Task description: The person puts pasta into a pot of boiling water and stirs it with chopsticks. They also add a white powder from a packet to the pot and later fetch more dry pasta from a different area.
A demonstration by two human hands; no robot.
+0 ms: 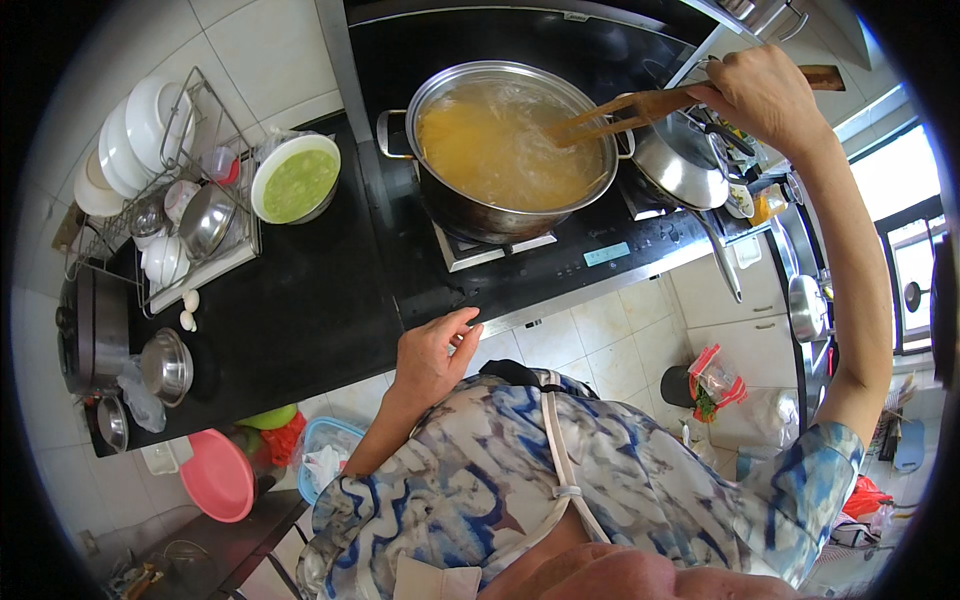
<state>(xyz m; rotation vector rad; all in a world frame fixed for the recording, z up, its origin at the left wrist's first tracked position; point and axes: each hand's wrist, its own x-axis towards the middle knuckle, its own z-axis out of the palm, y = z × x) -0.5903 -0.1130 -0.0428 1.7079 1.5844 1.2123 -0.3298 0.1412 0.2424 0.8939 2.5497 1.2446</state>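
A large steel stockpot (487, 217) with two side handles stands on the cooktop. Long yellow noodles (465, 142) lie in its cloudy, bubbling water. My right hand (765, 97) grips a wooden cooking fork (660, 101) by the handle, reaching in from the right. The fork's prongs dip into the water at the pot's right side. Low in front of the cooktop, near the counter's front edge, hovers my left hand (439, 352). It holds nothing, its fingers loosely bent with a gap between thumb and forefinger.
Right of the pot sits a lidded wok (686, 169), its long handle jutting past the counter edge. A bowl of green food (300, 176) stands left, beside a dish rack (202, 255). Further left are steel bowls (166, 367) and a dark cooker (94, 326). A pink basin (217, 476) is below.
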